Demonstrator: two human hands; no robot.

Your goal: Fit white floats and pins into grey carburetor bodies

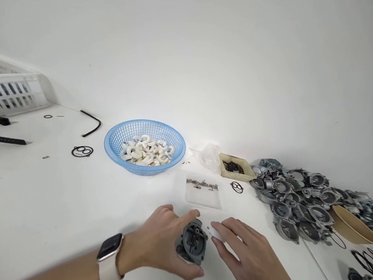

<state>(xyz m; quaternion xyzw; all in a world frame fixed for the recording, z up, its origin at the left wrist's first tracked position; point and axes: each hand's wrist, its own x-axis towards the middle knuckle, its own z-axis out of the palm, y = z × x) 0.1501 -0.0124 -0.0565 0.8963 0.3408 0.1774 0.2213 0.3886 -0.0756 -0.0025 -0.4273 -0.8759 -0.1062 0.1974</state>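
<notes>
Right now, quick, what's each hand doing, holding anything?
Left hand: closed around a grey metal carburetor body, held just above the table.
Right hand: pinching a small white part beside it.

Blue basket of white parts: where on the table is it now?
In the head view the blue basket sits left of centre near the wall, beyond the left hand, with the tan tray to its right.

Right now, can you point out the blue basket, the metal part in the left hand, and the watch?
Blue basket [114, 144]: head view, on its left wall.
Metal part [193, 241]: head view, on its grey face.
Left hand [158, 242]: head view, on its back.
Watch [109, 246]: head view, on its dark screen.
</notes>
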